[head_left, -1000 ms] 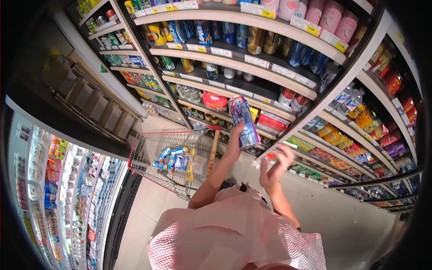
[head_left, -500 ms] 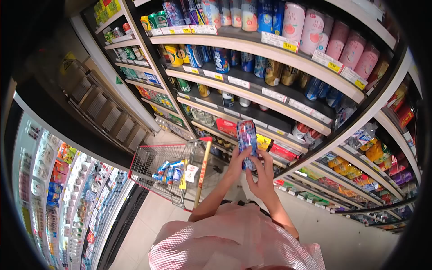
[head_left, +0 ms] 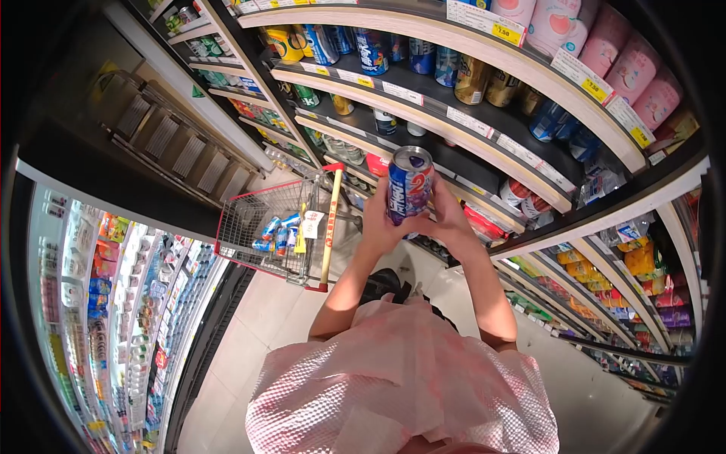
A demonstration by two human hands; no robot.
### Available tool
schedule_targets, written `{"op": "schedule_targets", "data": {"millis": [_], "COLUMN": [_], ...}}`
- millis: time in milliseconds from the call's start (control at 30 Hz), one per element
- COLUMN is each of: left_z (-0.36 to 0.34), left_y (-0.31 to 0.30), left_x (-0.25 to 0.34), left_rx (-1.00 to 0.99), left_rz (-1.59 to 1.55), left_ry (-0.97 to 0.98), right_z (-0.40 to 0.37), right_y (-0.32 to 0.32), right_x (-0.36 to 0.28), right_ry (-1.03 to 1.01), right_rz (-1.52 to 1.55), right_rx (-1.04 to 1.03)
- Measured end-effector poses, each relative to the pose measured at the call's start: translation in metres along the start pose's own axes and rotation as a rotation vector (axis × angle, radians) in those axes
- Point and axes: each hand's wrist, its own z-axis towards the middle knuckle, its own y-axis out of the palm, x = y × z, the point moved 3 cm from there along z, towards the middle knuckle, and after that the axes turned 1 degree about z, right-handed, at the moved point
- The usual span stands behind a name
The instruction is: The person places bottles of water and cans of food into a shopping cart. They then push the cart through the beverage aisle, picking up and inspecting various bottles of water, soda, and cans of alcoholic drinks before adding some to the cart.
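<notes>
I hold a tall blue and pink drink can (head_left: 408, 185) upright in front of me with both hands. My left hand (head_left: 380, 224) wraps its left side and lower part. My right hand (head_left: 448, 214) grips it from the right and behind. The can's silver top faces up toward me. Just beyond the can stand the store shelves (head_left: 484, 129) full of cans.
A red-framed wire shopping cart (head_left: 281, 231) with several blue cans stands on the left on the tiled floor. Stocked shelves curve along the right, with yellow price tags. A cooler with drinks runs down the far left. A ladder leans at the upper left.
I raised the can closer to me and turned it upright. My right hand came in and closed on it beside the left. The view tilted down a little.
</notes>
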Motion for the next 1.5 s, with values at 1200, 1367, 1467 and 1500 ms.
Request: {"op": "schedule_targets", "data": {"millis": [1200, 1367, 1467, 1500], "left_z": [0.431, 0.437, 0.439, 0.440], "left_y": [-0.184, -0.181, -0.179, -0.179], "left_x": [0.086, 0.060, 0.049, 0.047], "left_rx": [0.594, 0.623, 0.658, 0.681], "left_rz": [0.048, 0.281, 0.413, 0.459], "left_ry": [0.641, 0.569, 0.534, 0.530], "right_z": [0.169, 0.166, 0.165, 0.166], "right_y": [0.097, 0.102, 0.104, 0.105], "right_x": [-0.019, -0.002, 0.011, 0.013], "right_ry": [-0.767, -0.685, -0.618, -0.611], "right_rz": [-0.593, -0.532, -0.480, -0.475], "right_rx": [0.282, 0.242, 0.223, 0.223]}}
